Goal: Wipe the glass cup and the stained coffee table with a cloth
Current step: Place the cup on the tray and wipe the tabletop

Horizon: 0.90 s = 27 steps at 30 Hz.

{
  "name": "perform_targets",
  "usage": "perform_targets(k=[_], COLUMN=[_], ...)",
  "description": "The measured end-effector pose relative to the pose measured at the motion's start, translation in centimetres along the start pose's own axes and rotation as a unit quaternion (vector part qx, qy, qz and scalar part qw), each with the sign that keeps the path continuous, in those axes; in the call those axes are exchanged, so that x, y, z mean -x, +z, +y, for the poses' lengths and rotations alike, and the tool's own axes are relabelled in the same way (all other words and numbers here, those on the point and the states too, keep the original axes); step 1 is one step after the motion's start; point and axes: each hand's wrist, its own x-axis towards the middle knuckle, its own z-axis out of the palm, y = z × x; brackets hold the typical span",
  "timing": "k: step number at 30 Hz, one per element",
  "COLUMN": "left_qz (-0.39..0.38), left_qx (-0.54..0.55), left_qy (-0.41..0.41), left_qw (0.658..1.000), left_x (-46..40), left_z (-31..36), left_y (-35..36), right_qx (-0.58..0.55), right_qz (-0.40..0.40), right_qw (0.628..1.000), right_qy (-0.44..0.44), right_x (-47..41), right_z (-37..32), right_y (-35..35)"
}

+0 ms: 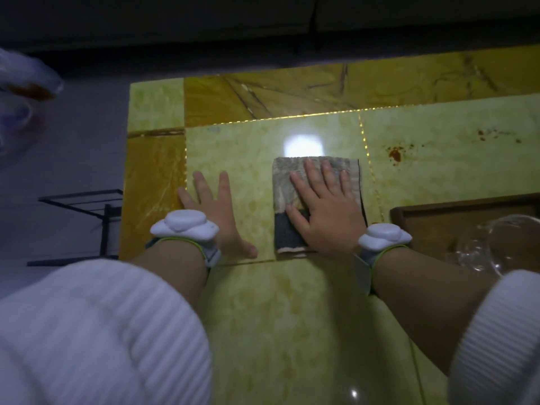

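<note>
Pressing cloth [317, 200] flat, right hand [324, 211] open | left hand [216, 209] open, left of cloth | risk: stain [395, 154] right of cloth missed or smeared

Nothing readable here tbh. There's a tiny bluish smudge on the table [292, 317] near its far left that might be writing, but it's way too blurry to make out. No labels, brands or numbers anywhere else that I can see.

Dim, soft footage; a white glare patch [303, 145] is reflected mid-bench [292, 331], perhaps from overhead, with corners blurred and bowed.
</note>
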Motion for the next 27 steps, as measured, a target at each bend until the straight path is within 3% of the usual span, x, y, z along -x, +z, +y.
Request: perform_targets(k=[5,11,15,21,27], left_qz=[-0.016,-0.038,-0.051,-0.056,-0.063], left_qx=[0.013,0.024,0.035,0.043,0.039], left_qy=[-0.001,0.002,-0.001,0.003,0.004], left_qw=[1.000,0.999,0.998,0.998,0.997], left_x=[0.1,0.1,0.2,0.2,-0.1], left_z=[-0.4,-0.2,-0.3,-0.5,-0.4], left_y=[0.0,-0.3,-0.5,-0.7,-0.3], right_qx=[0.011,0.022,0.032,0.034,0.018], right_qz=[-0.012,0.011,0.010,-0.028,0.015], right_qw=[1.000,0.998,0.999,0.990,0.998], right_qy=[-0.017,0.050,-0.039,-0.130,0.061], right_x=[-2.5,-5.3,-2.7,-4.4,-11.0], right_z=[1.2,-1.5,-2.6,1.5,0.0], right_y=[-0.8,-0.5,0.1,-1.1,-1.5])
